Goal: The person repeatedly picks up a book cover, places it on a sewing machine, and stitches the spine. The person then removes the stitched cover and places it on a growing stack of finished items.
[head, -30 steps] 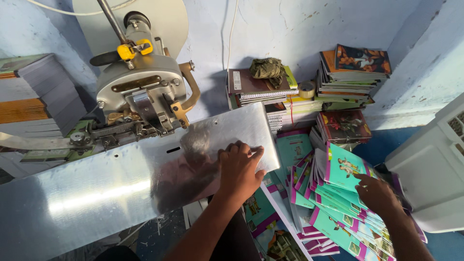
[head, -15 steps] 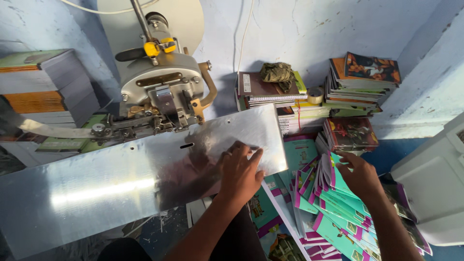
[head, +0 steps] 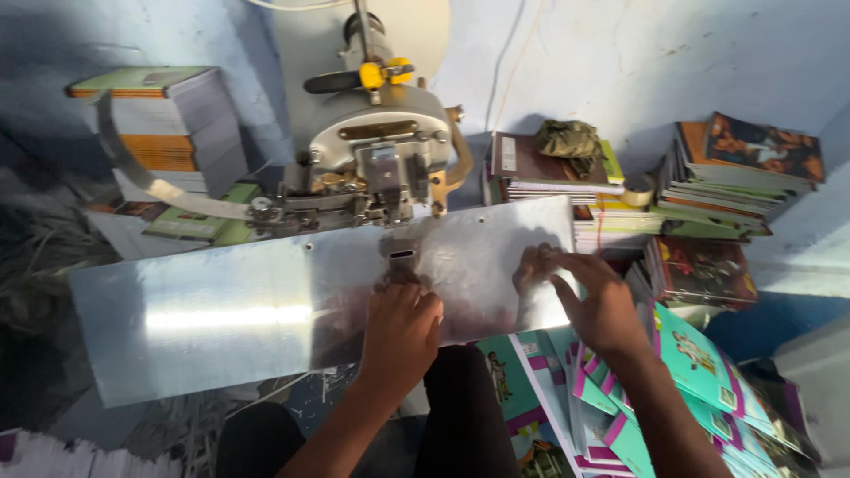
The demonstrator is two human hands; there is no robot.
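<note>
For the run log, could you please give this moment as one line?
left hand: on metal plate by slot | right hand: at plate's right edge | machine head: behind

A stitching machine (head: 376, 164) stands behind a metal plate (head: 266, 310). The left hand (head: 400, 332) rests on the plate just before the machine's head; the right hand (head: 591, 296) lies on the plate's right end. Booklets (head: 673, 389) fan out below right. Book stacks (head: 620, 190) sit behind right, another stack (head: 168, 124) behind left.
</note>
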